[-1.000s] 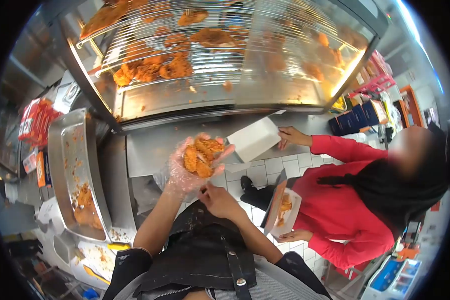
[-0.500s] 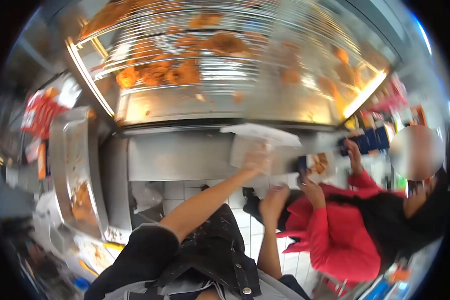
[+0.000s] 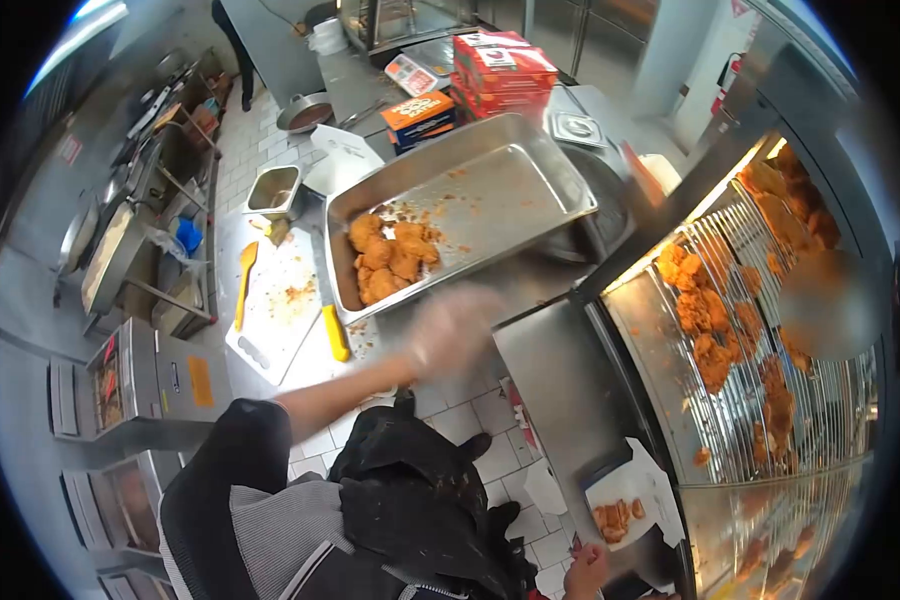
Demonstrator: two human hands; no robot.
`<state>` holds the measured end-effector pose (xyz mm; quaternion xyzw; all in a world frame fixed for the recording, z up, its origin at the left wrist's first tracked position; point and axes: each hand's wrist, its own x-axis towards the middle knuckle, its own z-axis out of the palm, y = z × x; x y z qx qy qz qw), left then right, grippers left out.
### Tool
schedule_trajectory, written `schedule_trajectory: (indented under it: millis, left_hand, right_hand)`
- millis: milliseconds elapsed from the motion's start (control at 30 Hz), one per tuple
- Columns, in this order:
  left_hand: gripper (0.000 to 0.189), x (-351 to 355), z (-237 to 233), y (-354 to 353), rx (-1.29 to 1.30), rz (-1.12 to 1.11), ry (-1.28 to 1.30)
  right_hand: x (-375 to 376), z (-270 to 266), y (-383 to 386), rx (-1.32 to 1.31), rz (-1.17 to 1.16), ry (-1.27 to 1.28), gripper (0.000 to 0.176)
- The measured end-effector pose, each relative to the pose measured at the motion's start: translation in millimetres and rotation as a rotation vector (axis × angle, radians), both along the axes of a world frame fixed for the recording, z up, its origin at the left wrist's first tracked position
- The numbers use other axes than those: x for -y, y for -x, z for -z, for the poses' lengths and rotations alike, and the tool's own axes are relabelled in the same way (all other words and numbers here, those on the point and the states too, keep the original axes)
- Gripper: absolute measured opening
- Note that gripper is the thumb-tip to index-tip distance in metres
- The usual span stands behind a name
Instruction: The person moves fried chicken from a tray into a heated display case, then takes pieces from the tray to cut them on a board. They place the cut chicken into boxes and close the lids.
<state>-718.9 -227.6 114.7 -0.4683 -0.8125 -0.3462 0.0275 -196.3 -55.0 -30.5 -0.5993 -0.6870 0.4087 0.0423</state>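
Note:
My left hand (image 3: 457,332), in a clear plastic glove, is smeared by motion, so its fingers cannot be made out. It is just off the near edge of a deep metal pan (image 3: 490,205). Fried chicken pieces (image 3: 390,262) and crumbs are heaped at the pan's left end. To the left, a knife with a yellow handle (image 3: 334,333) lies by the pan on a white cutting board (image 3: 278,335). At the bottom edge, a hand (image 3: 587,570) shows beside an open box (image 3: 642,490) of fried pieces; whose hand it is cannot be told.
A lit display case (image 3: 705,420) with fried chicken on wire racks stands right, behind a metal ledge (image 3: 560,365). A yellow spatula (image 3: 246,285) and a small metal container (image 3: 274,190) are left. Red boxes (image 3: 503,75) and an orange box (image 3: 417,112) stand behind the pan.
The view has swung left from the display case to the pan. My left hand has left the white box at the ledge and moved toward the pan. The co-worker's red top is mostly out of view.

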Motion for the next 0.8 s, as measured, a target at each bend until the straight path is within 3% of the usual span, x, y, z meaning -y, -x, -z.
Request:
schedule_trajectory:
  millis: [33, 67, 133, 167, 233, 300, 367, 433, 467, 533, 600, 633, 667, 700, 733, 767, 800]
  left_hand:
    - [0.039, 5.7, -5.9, 39.6, -0.193, -0.41, 0.467]
    - [0.048, 28.5, -20.1, 87.3, 0.137, -0.385, 0.495]
    - [0.057, 66.4, 63.7, 198.4, -0.132, -0.187, 0.566]
    - [0.057, 59.6, 56.3, 206.9, -0.127, -0.178, 0.553]
    - [0.063, 37.7, 33.4, 212.7, 0.02, -0.062, 0.975]
    - [0.061, 39.9, 63.3, 232.5, 0.007, -0.002, 0.932]
    - [0.058, 27.9, 70.4, 238.5, -0.027, 0.075, 0.883]
    - [0.047, 27.0, 48.7, 230.3, -0.186, 0.001, 1.087]
    - [0.047, 30.1, 39.8, 228.1, -0.2, 0.036, 1.076]
    - [0.045, 40.2, 20.8, 228.9, 0.051, -0.1, 0.9]
    - [0.046, 61.8, 9.6, 222.3, 0.005, -0.14, 0.517]
    - [0.03, 76.0, 29.2, 227.2, -0.159, -0.135, 0.278]
    - [0.019, 84.1, 79.0, 257.6, -0.04, -0.108, 0.344]
    - [0.021, 91.1, 102.1, 273.2, -0.094, 0.031, 0.026]
    - [0.027, 93.5, 113.4, 274.4, -0.106, 0.164, -0.305]
    - [0.033, 102.9, 83.3, 265.8, -0.603, 0.291, 0.078]
    - [0.032, 81.0, 33.5, 210.4, -0.038, 0.119, 0.397]
  right_hand:
    - [8.5, -26.4, 27.3, 0.006, -0.005, 0.0, 0.032]
    - [15.5, -55.0, 57.8, -0.069, -0.031, 0.047, 0.029]
    - [20.9, -84.6, 101.3, -0.139, -0.05, 0.081, 0.026]
    - [20.9, -89.1, 112.4, -0.045, -0.102, 0.061, 0.029]
    - [33.6, -110.6, 140.7, 0.062, -0.133, 0.031, 0.032]
    - [55.4, -142.6, 164.6, 0.074, -0.232, -0.149, 0.03]
    - [74.7, -151.3, 172.6, 0.032, -0.156, -0.126, 0.03]
    - [96.6, -148.8, 175.2, -0.006, -0.113, -0.103, 0.031]
    - [109.7, -150.5, 173.7, 0.003, -0.078, -0.109, 0.031]
    - [133.3, -162.6, 184.2, 0.072, -0.041, -0.103, 0.031]
    - [157.7, -160.7, 184.2, 0.043, -0.068, -0.177, 0.029]
    - [165.9, -155.5, 182.1, 0.116, -0.05, -0.116, 0.03]
    - [175.0, -145.4, 175.8, 0.093, -0.197, -0.252, 0.032]
    - [186.7, -163.8, 195.5, 0.051, -0.115, -0.12, 0.032]
    - [191.0, -158.3, 200.6, 0.103, -0.159, -0.144, 0.032]
    - [195.2, -145.8, 197.2, 0.031, -0.186, -0.192, 0.033]
    - [198.1, -135.7, 198.6, 0.063, -0.248, -0.304, 0.035]
